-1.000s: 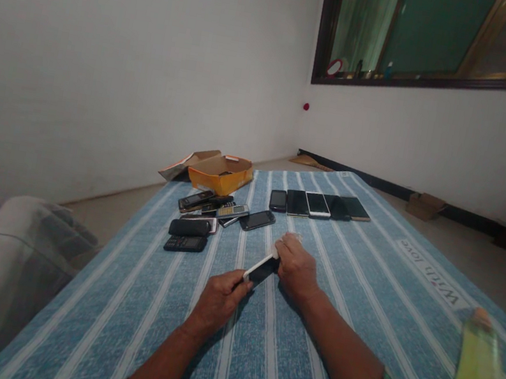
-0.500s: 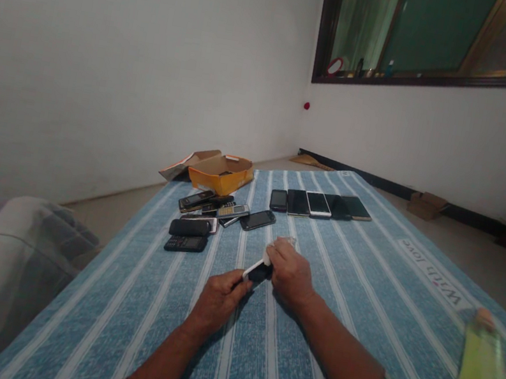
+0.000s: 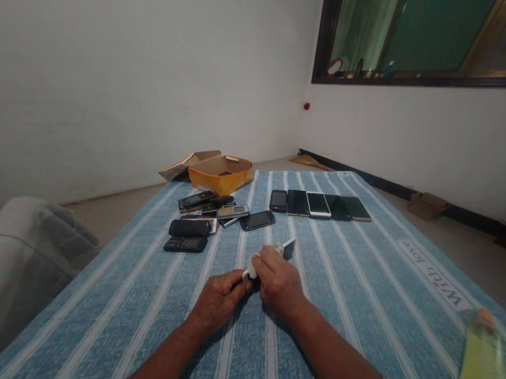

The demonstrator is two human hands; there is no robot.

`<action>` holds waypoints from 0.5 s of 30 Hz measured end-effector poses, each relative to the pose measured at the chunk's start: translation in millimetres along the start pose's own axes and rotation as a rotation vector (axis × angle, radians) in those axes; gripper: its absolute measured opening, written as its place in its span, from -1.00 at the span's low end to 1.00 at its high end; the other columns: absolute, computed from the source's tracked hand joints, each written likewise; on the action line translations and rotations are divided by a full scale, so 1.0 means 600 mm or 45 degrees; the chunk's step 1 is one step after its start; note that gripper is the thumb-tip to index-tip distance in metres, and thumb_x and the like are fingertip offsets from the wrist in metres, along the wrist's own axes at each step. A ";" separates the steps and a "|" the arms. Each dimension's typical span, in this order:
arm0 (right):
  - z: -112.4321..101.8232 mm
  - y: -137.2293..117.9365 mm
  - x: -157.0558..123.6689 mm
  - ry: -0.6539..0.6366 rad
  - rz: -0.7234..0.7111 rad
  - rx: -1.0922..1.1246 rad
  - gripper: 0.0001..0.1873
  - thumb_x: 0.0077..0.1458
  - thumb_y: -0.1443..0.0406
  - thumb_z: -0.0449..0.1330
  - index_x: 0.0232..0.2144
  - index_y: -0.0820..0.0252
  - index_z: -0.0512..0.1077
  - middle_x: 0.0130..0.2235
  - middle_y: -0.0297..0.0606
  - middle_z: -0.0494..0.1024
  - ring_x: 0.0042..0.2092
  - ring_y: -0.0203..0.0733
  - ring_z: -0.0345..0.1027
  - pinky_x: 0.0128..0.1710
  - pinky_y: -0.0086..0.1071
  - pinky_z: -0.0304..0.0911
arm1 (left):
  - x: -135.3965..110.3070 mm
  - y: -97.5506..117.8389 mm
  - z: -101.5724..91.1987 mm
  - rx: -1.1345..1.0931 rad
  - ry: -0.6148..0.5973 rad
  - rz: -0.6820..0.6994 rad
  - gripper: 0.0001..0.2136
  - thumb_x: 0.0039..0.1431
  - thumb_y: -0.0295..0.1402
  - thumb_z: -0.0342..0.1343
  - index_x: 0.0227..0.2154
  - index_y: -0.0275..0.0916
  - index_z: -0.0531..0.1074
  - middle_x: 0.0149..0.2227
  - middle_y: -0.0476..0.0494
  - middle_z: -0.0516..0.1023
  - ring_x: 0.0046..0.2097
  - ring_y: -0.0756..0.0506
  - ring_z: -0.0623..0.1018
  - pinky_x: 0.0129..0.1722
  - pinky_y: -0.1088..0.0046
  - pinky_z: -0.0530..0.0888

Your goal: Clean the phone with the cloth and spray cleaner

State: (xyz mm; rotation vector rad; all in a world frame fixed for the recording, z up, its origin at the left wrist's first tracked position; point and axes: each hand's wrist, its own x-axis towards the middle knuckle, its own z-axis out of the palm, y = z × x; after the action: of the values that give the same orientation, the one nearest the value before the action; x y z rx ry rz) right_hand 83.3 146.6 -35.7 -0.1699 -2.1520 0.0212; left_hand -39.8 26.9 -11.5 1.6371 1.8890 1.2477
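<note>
Right hand [image 3: 279, 281] slid nearer, covering phone [image 3: 289, 248]

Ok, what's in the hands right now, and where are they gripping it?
A phone: the left hand pinches its near end, the right hand wraps its middle, and the far end sticks out.

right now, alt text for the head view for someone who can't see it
The left hand and right hand hold a white-edged phone over a blue striped sheet. Farther off lie a row of five phones, a pile of phones and an open orange box.
</note>
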 end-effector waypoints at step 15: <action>-0.016 0.018 0.005 -0.029 0.121 -0.073 -0.75 0.23 0.48 0.00 -0.35 0.21 0.45 -0.32 -0.17 0.44 -0.19 -0.10 0.29 -0.09 -0.28 0.29 | 0.000 0.005 -0.002 0.062 0.002 0.026 -0.79 0.18 -0.29 0.07 -0.48 -0.24 0.50 -0.55 -0.01 0.43 -0.47 -0.04 0.42 -0.43 0.48 0.31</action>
State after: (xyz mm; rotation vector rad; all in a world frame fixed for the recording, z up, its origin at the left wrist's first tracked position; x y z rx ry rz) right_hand 90.7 156.9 -28.7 -0.3065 -2.1668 0.0161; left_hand -39.0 26.3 -8.2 1.6844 1.9223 1.2202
